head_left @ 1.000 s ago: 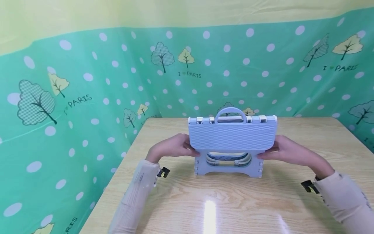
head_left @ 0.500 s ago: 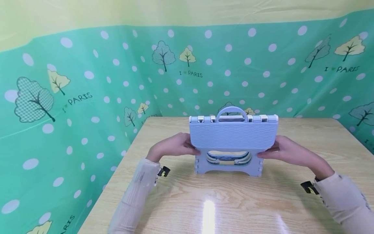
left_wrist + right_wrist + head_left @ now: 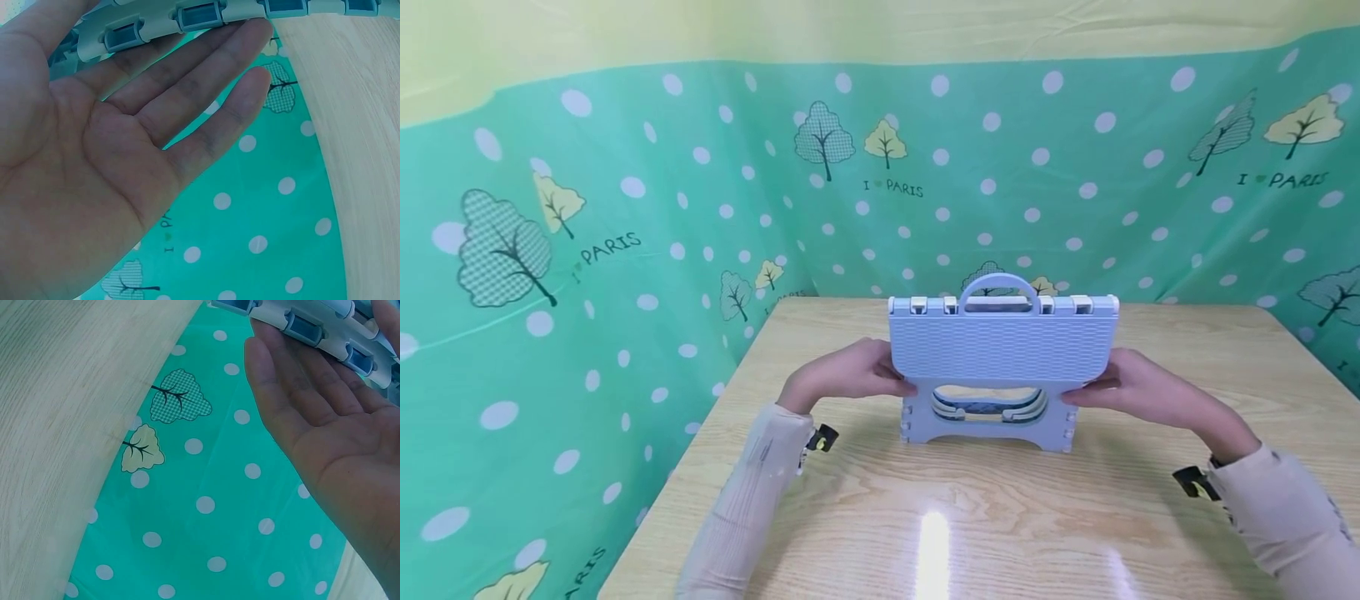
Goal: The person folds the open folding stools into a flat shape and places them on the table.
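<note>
A light blue plastic folding stool (image 3: 1002,346) stands upright on the wooden table, partly folded. Its ridged panel faces me, with a curved handle (image 3: 1000,281) on top and an oval cutout in the lower leg panel. My left hand (image 3: 861,371) grips the left side, thumb on the front and the other fingers behind. On the opposite side my right hand (image 3: 1142,387) holds it the same way. Both wrist views show long fingers lying along the stool's hinged edge, in the left wrist view (image 3: 231,9) and in the right wrist view (image 3: 325,334).
The light wood table (image 3: 1000,517) extends around the stool on all sides. A green polka-dot curtain (image 3: 662,208) with printed trees hangs along its left side and behind its far edge. A small black device (image 3: 822,438) sits at each wrist.
</note>
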### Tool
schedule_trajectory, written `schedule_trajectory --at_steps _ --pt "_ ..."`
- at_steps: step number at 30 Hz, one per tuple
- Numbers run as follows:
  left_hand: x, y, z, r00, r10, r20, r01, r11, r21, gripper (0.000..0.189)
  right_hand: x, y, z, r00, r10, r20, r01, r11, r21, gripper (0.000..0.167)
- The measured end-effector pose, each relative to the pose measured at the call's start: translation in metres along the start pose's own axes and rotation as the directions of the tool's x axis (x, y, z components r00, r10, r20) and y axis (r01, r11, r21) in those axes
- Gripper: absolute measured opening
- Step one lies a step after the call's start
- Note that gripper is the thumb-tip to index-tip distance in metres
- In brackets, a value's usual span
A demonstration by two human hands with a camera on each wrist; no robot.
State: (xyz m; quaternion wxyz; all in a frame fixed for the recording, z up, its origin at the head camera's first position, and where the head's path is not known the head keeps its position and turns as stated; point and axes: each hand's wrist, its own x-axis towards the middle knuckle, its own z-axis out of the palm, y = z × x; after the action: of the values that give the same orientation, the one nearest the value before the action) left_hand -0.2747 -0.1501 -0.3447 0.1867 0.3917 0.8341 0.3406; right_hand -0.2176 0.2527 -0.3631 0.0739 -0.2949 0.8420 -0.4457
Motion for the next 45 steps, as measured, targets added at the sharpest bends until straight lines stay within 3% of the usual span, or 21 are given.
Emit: schedule_trajectory --at_steps 32,45 --pt "0.0006 0.0039 -0.0001 1.0 -0.019 -0.013 0.02 0.999 0.032 0.039 0.0006 0.0039 -0.0011 1.0 0.009 0.002 -0.009 1.0 0.015 0.061" --pt "0.0027 0.0006 -0.0007 1.0 -0.001 -0.013 0.002 0.999 0.052 0.038 0.0015 0.0049 -0.001 1.0 0.011 0.0 -0.011 1.0 0.02 0.062"
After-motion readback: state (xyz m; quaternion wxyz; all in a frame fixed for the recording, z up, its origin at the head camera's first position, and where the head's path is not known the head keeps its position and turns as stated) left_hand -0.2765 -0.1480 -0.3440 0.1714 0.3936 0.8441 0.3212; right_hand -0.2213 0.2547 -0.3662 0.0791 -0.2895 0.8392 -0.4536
